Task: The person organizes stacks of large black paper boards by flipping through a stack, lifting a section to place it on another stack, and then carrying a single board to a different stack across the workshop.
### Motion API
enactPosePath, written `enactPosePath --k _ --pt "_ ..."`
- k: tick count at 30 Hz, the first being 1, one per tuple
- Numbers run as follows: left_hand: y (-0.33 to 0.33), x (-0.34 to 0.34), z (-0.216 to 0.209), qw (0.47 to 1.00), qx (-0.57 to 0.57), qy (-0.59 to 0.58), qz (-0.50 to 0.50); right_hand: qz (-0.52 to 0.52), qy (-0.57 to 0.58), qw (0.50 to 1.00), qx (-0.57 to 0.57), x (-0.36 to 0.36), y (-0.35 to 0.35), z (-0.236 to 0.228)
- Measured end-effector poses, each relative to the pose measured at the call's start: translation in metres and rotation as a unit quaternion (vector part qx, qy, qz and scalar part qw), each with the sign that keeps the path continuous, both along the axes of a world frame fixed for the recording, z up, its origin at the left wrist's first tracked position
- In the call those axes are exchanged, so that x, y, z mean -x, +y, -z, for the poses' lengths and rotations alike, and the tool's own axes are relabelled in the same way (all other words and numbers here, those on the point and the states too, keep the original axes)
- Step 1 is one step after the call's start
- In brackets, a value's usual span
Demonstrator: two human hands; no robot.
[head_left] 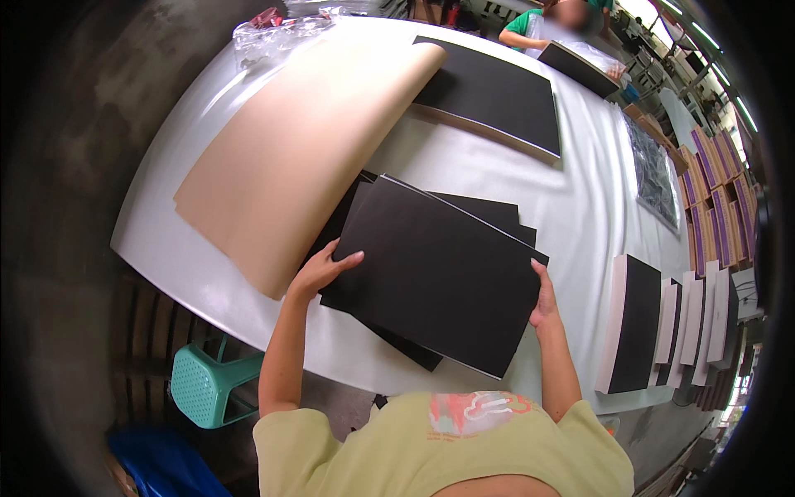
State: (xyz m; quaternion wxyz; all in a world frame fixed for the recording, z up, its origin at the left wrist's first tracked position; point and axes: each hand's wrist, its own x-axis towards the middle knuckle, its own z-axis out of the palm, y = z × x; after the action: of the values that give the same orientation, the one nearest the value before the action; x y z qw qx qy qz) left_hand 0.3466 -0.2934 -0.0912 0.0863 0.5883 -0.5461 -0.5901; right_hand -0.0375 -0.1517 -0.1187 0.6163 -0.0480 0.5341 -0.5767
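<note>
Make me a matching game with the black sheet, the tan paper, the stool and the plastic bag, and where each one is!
Things:
1. black sheet
2. tan paper
3. green stool
4. clear plastic bag

Places:
A. on the floor under the table's near edge
B. at the table's far left end
C. held at both sides by the left hand and right hand
D. curled on the white table, left of the black pile

Pairs: 1-C, 2-D, 3-A, 4-B
</note>
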Motion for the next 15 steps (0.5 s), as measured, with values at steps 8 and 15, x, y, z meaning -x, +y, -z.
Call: enactPosePath --k 8,15 --pt "0.007 -0.01 0.016 0.979 -0.036 0.201 0.019 0.048 -0.016 0.999 -0.002 0.008 0.003 -0.001" --pt "0.03 0.04 0.048 0.991 -0.025 0.101 -0.086 0.087 -0.03 0.993 -0.077 0.031 0.039 -0.024"
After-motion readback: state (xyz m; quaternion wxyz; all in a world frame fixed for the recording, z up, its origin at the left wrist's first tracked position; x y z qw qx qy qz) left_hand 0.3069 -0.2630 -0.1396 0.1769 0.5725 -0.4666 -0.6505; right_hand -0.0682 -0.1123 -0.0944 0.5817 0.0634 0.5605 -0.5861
